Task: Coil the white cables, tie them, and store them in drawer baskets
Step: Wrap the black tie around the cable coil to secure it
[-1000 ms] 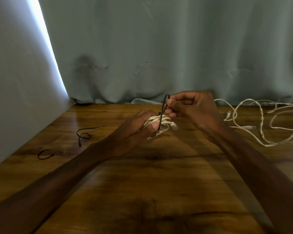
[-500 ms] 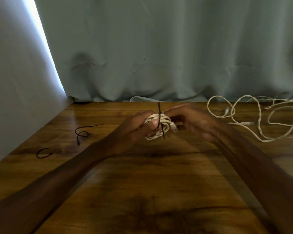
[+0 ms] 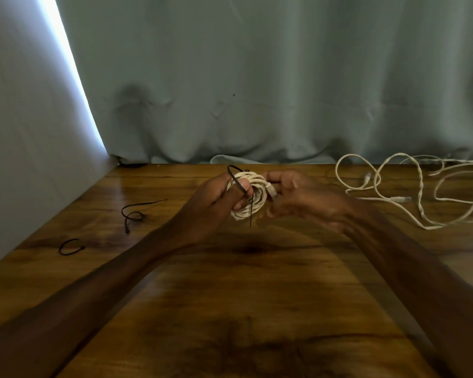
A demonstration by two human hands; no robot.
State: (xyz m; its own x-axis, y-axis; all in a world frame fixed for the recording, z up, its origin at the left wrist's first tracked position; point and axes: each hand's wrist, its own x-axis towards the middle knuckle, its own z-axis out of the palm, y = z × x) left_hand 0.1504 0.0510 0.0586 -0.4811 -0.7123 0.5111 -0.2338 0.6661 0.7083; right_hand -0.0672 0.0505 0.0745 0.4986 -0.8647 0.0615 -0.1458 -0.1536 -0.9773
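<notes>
Holds a coiled white cable [image 3: 257,182] over the table [image 3: 230,309], toward 12 o'clock of its middle, flat face turned to the camera. Clamps the left hand [image 3: 213,197] on the coil's 9 o'clock side, thumb pressed across the strands and fingers curled behind. Pins a black cable tie [image 3: 236,181] there under the thumb, one end arching over the coil near 11 o'clock and the thin tail hanging past 6 o'clock. Closes the right hand [image 3: 306,197], blurred, on the coil's 3 o'clock edge, thumb on top and fingers curled beneath, beside a plug end.

At 3 o'clock of the hands, well apart: loose white cables [image 3: 420,192] sprawled in loops on the table. At 9 o'clock: a spare black tie [image 3: 145,204], lying curled. Farther out, toward 8 o'clock: a small black loop [image 3: 69,254]. Behind, at 12 o'clock: a grey-green curtain [image 3: 257,91] reaching the table's far edge.
</notes>
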